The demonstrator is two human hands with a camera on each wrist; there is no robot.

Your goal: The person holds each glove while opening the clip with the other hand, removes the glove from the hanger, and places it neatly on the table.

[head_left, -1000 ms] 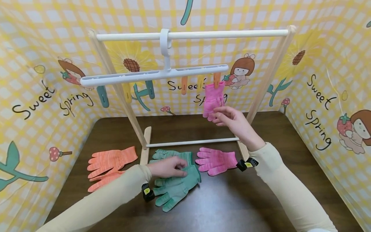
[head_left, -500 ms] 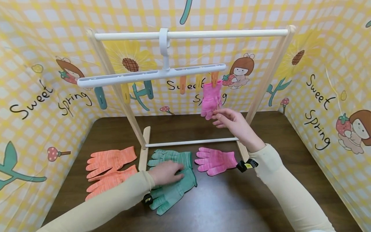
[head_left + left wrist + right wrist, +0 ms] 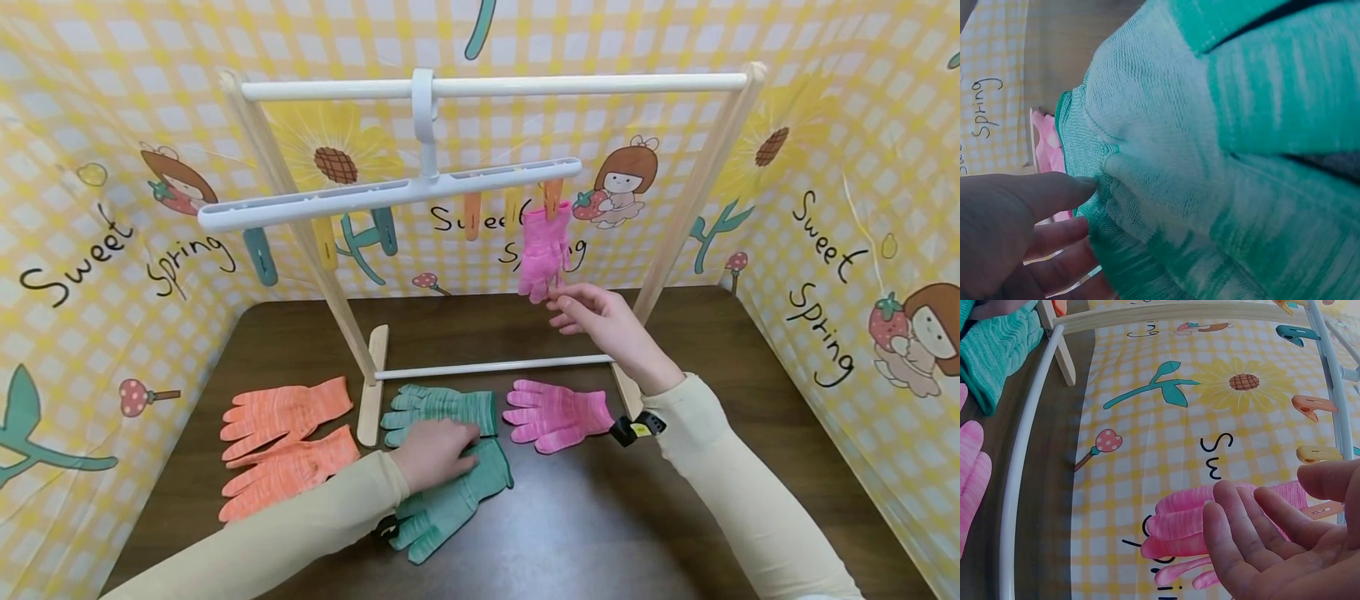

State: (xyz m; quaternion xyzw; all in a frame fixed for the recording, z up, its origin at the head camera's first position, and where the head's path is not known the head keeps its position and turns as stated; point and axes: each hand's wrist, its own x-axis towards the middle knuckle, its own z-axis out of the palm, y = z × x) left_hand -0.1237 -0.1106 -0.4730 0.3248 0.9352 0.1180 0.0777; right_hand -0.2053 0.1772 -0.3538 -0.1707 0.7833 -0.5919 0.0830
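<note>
In the head view my left hand (image 3: pixel 438 454) rests over the front green glove (image 3: pixel 450 508) and the striped green glove (image 3: pixel 442 408) behind it. The left wrist view shows my thumb touching the green glove (image 3: pixel 1147 125) near its cuff, fingers loosely bent and apart from the thumb. My right hand (image 3: pixel 600 321) is raised beside a pink glove (image 3: pixel 543 250), which hangs by its cuff from an orange clothespin (image 3: pixel 552 200). In the right wrist view the right fingers (image 3: pixel 1241 531) are extended in front of that glove (image 3: pixel 1175 522), the thumb apart; contact is unclear.
A grey clip hanger (image 3: pixel 390 193) hangs tilted from the white rail (image 3: pixel 562 86) of a wooden stand. Several clothespins without gloves line it, including a teal one (image 3: pixel 260 254). A pink glove (image 3: pixel 558 414) and two orange gloves (image 3: pixel 288 412) lie on the table.
My left hand has shifted slightly forward and left, then a little right; the front green glove has slid slightly toward me. My right hand stays beside the hanging pink glove, which sways slightly.
</note>
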